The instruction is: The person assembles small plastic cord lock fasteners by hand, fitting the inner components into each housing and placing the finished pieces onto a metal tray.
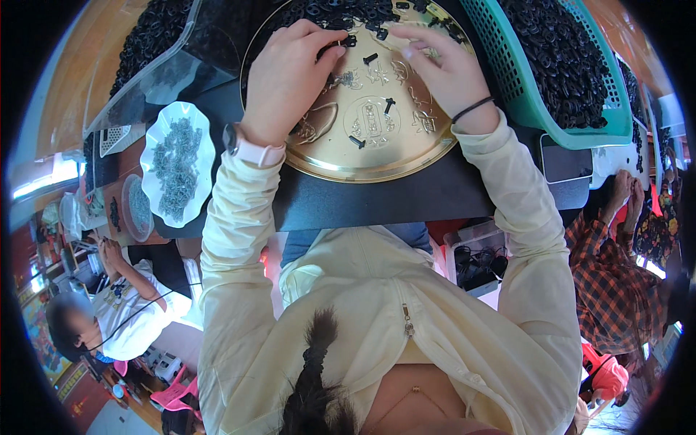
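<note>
Three small black pieces (389, 106), dark and slim with a widened end on some, lie loose on the round gold tray (333, 163), at twelve, one and six o'clock of its middle; many more crowd its twelve o'clock edge. Your tray is shiny, with raised characters and a ringed emblem, on a dark table (348, 204). Taking the tray as the hub, you have a white scalloped dish (151, 156) of small metal bits at nine o'clock, a green basket (587, 138) heaped with black parts at two, and a phone (568, 163) just past three. Out in the room, a person in white (141, 308) sits at eight o'clock and one in a checked shirt (616, 290) at four. Near the tray's twelve o'clock side, your left hand (290, 72) pinches a small black part (351, 41) between thumb and forefinger; your right hand (449, 69), at one, has thumb and forefinger parted.
</note>
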Demonstrator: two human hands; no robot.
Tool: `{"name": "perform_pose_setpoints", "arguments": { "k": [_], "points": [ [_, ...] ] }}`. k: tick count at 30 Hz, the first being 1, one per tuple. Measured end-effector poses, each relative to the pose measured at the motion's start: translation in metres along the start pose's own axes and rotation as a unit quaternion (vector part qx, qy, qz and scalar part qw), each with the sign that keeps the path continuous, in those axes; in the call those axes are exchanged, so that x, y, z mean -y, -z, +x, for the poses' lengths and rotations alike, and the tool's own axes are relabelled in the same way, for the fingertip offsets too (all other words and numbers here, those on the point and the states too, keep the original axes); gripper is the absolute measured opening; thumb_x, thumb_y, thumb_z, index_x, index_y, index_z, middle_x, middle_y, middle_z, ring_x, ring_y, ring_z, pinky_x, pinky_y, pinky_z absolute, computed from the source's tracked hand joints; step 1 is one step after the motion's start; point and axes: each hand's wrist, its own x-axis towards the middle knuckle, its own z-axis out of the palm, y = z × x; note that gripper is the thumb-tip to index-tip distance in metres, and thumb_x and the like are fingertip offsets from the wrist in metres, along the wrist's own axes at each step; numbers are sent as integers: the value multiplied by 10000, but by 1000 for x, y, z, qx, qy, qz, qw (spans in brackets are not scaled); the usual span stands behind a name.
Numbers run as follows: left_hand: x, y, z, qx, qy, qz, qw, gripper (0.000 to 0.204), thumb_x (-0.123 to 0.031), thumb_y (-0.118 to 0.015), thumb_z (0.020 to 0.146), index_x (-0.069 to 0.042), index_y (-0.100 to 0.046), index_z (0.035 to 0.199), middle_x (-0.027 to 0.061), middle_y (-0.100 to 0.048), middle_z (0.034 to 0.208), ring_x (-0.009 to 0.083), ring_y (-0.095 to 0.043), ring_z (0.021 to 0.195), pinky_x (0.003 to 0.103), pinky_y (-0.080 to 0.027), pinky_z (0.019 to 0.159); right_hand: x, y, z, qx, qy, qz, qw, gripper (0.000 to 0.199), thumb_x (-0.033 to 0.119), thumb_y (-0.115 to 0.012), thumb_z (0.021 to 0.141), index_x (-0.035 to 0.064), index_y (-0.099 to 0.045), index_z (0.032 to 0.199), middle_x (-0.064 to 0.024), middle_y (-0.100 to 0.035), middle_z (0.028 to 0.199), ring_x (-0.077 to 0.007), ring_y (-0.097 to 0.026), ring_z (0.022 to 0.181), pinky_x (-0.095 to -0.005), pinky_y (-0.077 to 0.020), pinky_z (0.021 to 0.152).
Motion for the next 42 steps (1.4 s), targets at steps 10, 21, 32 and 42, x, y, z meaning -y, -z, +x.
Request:
{"name": "perform_pose_setpoints", "arguments": {
  "k": [10, 21, 32, 42],
  "points": [
    [4, 19, -10, 120, -21, -67, 990, 165, -172, -591, 795, -112, -667, 928, 58, -590, 865, 258, -596, 780, 332, -478, 671, -2, -3, 32, 29, 159, -433, 887, 225, 238, -581, 833, 118, -631, 1016, -69, -601, 973, -250, -587, 875, -314, -484, 754],
    [4, 9, -15, 92, -3, -69, 993, 137, -179, -596, 796, -77, -636, 878, 59, -593, 867, 261, -594, 778, 326, -479, 666, 10, -10, 13, 36, -99, 78, 991, 250, 202, -496, 920, -4, -567, 1042, -70, -659, 896, -87, -602, 678, -192, -487, 591],
    [3, 3, -14, 101, 176, -446, 872, 198, -171, -611, 856, -80, -601, 1032, -44, -597, 779, 13, -487, 611, 141, -376, 499, 17, -21, 4, 68, -78, 90, 991, 188, 143, -590, 858, 26, -624, 1002, -39, -653, 825, -71, -595, 635, -171, -477, 576],
    [-4, 0, -15, 66, 137, -439, 886, 196, -162, -625, 845, -95, -613, 1028, -49, -585, 756, 4, -494, 626, 133, -367, 496, 16, -24, 4, 50, -46, 114, 991, 195, 106, -610, 836, 27, -583, 1013, -35, -630, 816, -80, -596, 671, -185, -488, 583]
  ]
}}
